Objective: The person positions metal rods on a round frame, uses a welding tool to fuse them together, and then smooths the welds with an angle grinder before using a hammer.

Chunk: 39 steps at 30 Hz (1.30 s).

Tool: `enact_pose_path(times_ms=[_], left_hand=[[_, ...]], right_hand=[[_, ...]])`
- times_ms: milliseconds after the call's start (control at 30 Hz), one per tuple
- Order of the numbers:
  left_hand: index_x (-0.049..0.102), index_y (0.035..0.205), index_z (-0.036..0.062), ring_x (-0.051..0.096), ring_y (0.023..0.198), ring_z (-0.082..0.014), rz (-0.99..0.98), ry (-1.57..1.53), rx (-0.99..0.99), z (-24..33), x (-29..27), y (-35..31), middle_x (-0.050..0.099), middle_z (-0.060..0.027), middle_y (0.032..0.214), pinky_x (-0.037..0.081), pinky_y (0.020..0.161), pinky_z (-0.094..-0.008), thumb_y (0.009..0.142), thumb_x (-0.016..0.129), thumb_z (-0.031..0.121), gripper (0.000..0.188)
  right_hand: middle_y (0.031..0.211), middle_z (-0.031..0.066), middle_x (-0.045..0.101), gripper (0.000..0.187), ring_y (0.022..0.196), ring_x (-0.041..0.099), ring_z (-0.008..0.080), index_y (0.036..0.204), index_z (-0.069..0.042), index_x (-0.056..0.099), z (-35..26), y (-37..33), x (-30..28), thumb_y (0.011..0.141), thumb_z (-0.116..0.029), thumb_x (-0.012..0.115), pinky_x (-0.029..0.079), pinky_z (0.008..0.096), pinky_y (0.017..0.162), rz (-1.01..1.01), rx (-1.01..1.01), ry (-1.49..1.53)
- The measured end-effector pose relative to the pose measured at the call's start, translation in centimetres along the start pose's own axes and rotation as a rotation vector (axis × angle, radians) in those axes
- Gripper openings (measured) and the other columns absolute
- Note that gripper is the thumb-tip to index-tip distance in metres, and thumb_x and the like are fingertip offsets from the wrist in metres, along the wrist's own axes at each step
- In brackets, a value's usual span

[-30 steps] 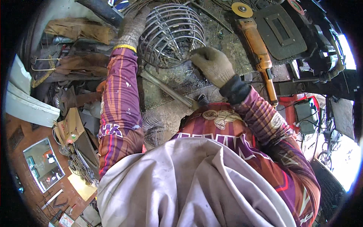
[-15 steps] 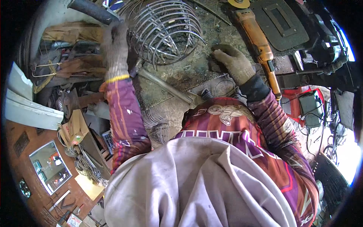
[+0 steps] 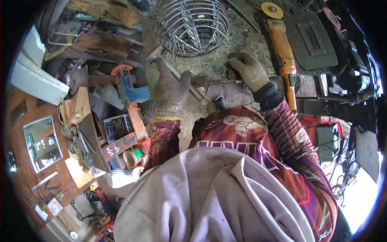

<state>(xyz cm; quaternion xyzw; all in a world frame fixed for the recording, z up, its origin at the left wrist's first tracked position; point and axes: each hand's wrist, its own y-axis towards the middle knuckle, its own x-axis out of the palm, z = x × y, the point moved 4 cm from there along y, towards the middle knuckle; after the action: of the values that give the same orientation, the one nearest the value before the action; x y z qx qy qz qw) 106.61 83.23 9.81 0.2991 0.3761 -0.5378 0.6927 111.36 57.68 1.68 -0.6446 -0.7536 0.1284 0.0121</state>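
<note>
My left hand [image 3: 171, 94], in a grey knit glove with a yellow cuff, lies over the handle of a hammer [image 3: 196, 93]. Its fingers stretch forward and its thumb is apart from them, so the hand is open. The hammer lies slantwise near the bench edge, its head up and left. My right hand [image 3: 252, 72], gloved too, rests at the bench edge with fingers loosely bent and apart; I see nothing clearly held. Beyond both hands sits a round cage of bent metal rods [image 3: 195, 30], touched by neither.
An orange angle grinder [image 3: 285, 60] lies right of my right hand, beside a dark welding shield [image 3: 312, 42]. A yellow disc [image 3: 272, 10] is behind the grinder. To the left stand a blue clamp-like tool [image 3: 133, 90] and an open cardboard box [image 3: 76, 103].
My left hand has come back from beside a dark pipe at the far left and down onto the hammer handle. The view has shifted; my right hand stays at the bench edge.
</note>
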Motion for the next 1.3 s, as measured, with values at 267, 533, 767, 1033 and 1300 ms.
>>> enact_pose_path(times_ms=[267,533,767,1033,1300], left_hand=[[0.041,0.145,0.0009,0.058,0.123,-0.043,0.063,0.005,-0.132,-3.1,-0.3,-0.1,0.056,-0.0285,0.133,0.046,0.104,-0.0456,0.078,0.075,0.02,0.078],[0.059,0.13,0.0069,0.064,0.111,-0.0451,0.059,0.255,-0.033,-2.9,-2.0,1.4,0.067,-0.0265,0.116,0.05,0.095,-0.0511,0.083,0.07,0.029,0.053],[0.063,0.116,0.0072,0.067,0.103,-0.0427,-0.025,0.244,-0.047,-4.4,-2.5,1.8,0.069,-0.0245,0.11,0.052,0.089,-0.051,0.087,0.07,0.034,0.041],[0.061,0.121,0.0007,0.069,0.088,-0.0339,-0.179,-0.056,0.063,-8.3,-2.0,2.8,0.069,-0.0207,0.098,0.053,0.079,-0.0426,0.085,0.077,0.034,0.052],[0.046,0.144,0.0016,0.069,0.098,-0.0415,-0.282,-0.146,0.244,-8.7,-3.8,2.7,0.067,-0.0268,0.113,0.055,0.084,-0.048,0.087,0.076,0.039,0.075]], right_hand=[[0.105,0.0239,0.073,0.046,0.101,0.071,0.0378,0.116,0.0,0.071,0.1,-0.1,-0.2,0.092,-0.039,0.065,0.053,0.0419,0.091,-0.018,-0.14,-0.088],[0.109,0.0246,0.073,0.048,0.105,0.069,0.0402,0.117,0.001,0.071,-0.5,-1.0,-0.6,0.09,-0.039,0.064,0.053,0.0426,0.094,0.008,-0.159,-0.012],[0.117,0.0254,0.071,0.047,0.112,0.068,0.0387,0.12,0.002,0.07,-0.8,-1.0,-0.1,0.09,-0.035,0.065,0.051,0.0418,0.098,0.053,-0.081,-0.064],[0.11,0.0127,0.073,0.031,0.101,0.069,0.0199,0.119,0.0,0.068,0.4,-1.9,0.5,0.097,-0.021,0.067,0.053,0.0322,0.091,0.292,-0.06,0.137],[0.111,0.0077,0.072,0.028,0.092,0.068,0.0131,0.123,0.002,0.068,2.4,-1.7,-0.2,0.1,-0.015,0.064,0.056,0.0277,0.081,0.401,0.017,0.139]])
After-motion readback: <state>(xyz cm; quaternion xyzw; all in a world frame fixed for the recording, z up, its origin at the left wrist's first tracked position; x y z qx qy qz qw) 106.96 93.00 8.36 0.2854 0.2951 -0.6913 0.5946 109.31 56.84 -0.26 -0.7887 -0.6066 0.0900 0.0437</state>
